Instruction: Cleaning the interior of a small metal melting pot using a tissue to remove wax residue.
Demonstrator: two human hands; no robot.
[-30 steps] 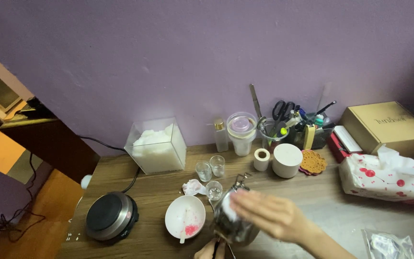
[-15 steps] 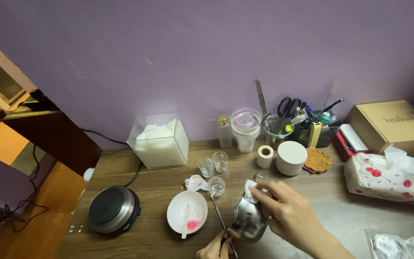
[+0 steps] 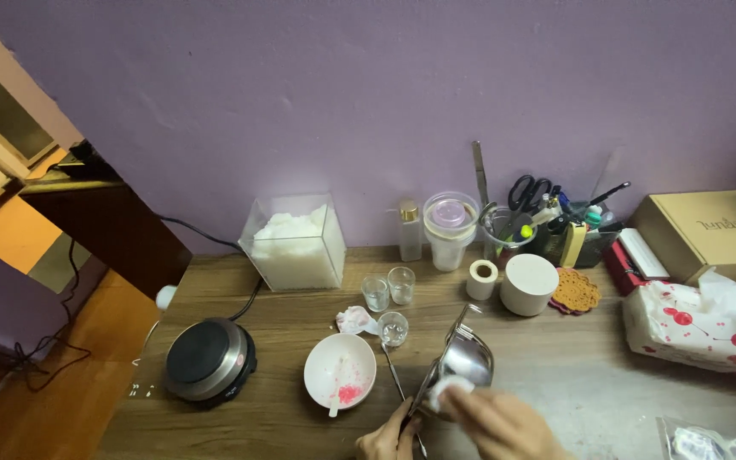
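At the bottom edge, my left hand (image 3: 389, 439) grips the handle of a small shiny metal pitcher (image 3: 463, 358), which is tilted with its mouth facing me. My right hand (image 3: 491, 422) holds a wad of white tissue (image 3: 445, 393) pressed against the pitcher's rim and inner wall. Just left of the pitcher a white bowl (image 3: 340, 370) holds pink residue and a small white spoon. A thin metal stirrer (image 3: 392, 368) lies between bowl and pitcher.
A small electric hot plate (image 3: 208, 360) sits at the left. A clear box of white flakes (image 3: 296, 243), three small glasses (image 3: 389, 290), a crumpled stained tissue (image 3: 353, 319), white containers, a pen holder with scissors, a tissue pack (image 3: 700, 328) and a cardboard box line the back and right.
My right hand with the tissue has slid from the pitcher's far rim toward me, down to its near edge. The pitcher has tipped further, and the camera has shifted slightly.
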